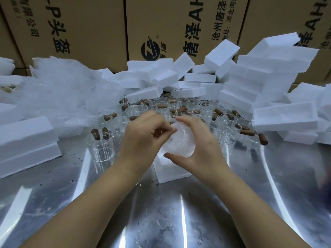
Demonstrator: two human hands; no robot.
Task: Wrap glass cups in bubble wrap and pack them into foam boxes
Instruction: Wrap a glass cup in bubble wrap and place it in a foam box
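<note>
Wrapped cup: a glass cup in bubble wrap is held between both hands, above the desk and just over a small foam box.
Left hand: the left hand is at the bundle's upper left, fingers curled, thumb and forefinger pinching the wrap's edge.
Right hand: the right hand cradles the bundle from the right, thumb under its lower edge and fingers arched over the top.
Foam box: it lies on the steel desk, partly hidden by the bundle and wrists.
Bare cups: clear glass cups with brown pieces among them stand behind and beside the hands.
Bubble wrap pile: loose sheets are heaped at far left.
Foam stock: white foam boxes are stacked at right and rear, before cardboard cartons.
</note>
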